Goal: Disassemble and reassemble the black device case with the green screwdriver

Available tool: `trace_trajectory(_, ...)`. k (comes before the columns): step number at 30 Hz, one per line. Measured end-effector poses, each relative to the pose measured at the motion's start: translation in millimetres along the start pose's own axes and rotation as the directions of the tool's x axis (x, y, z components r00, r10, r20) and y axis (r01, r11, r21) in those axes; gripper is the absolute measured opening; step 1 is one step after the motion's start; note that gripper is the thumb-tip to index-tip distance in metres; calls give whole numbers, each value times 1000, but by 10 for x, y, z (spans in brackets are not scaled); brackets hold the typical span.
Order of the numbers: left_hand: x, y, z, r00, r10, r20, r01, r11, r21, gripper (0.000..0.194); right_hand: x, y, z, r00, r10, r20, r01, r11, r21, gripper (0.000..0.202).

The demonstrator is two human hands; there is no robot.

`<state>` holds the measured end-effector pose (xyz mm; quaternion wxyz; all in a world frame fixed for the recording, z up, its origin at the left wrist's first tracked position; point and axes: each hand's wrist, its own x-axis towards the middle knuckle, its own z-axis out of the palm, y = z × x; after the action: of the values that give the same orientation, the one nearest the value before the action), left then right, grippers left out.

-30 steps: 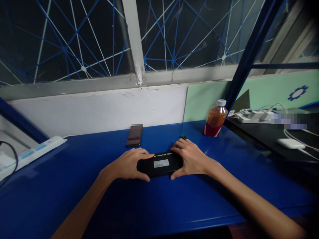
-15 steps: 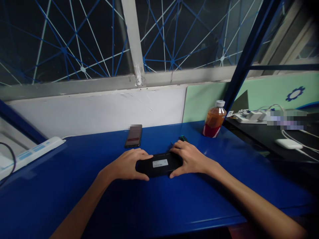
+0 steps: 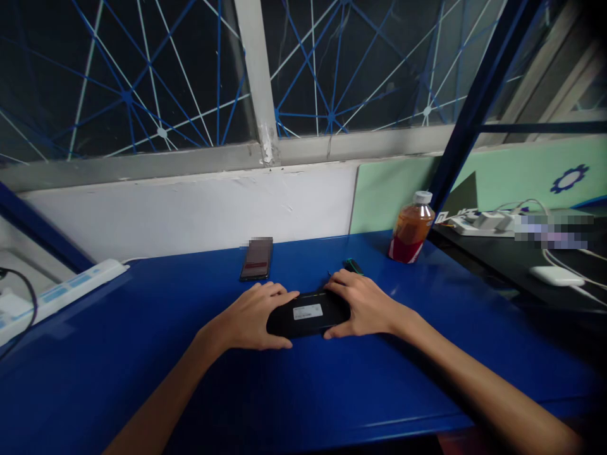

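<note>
A flat black case [image 3: 308, 323] with a white printed label lies low over the blue tabletop, its long side running left to right. Its left end is gripped by my left hand [image 3: 253, 316], fingers along the far edge and thumb at the near edge. The right end sits in my right hand [image 3: 363, 306], held the same way. Just beyond my right fingers rests a small dark item [image 3: 352, 266] with a green edge, too small to name. A phone [image 3: 257, 258] lies flat past my left hand, near the wall.
A drink bottle [image 3: 412, 227] with a white cap stands at the back right. On the left is a white power strip [image 3: 80, 287]. The black table [image 3: 502, 272] to the right bears cables, plugs and a white charger [image 3: 556, 276]. A blue frame post [image 3: 469, 133] rises behind.
The whole view has shifted slightly, so things appear a little further right. Both hands keep hold of the black case, which stays in nearly the same place.
</note>
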<state>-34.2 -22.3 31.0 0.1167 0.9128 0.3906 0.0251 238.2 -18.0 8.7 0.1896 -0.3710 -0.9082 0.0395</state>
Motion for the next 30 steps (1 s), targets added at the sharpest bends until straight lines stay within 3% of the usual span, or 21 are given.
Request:
trace_trajectory(23,26,-33,-32,1000,-10,3,10,1000,-19,77,6,-11,-13,1000,12,18,-11,1000,-18,91)
trace_trajectory(30,17,-43,-46,1000,-12,-11,12,999,-33,75,4,14,6,1000,12,25,-12,1000,17,85)
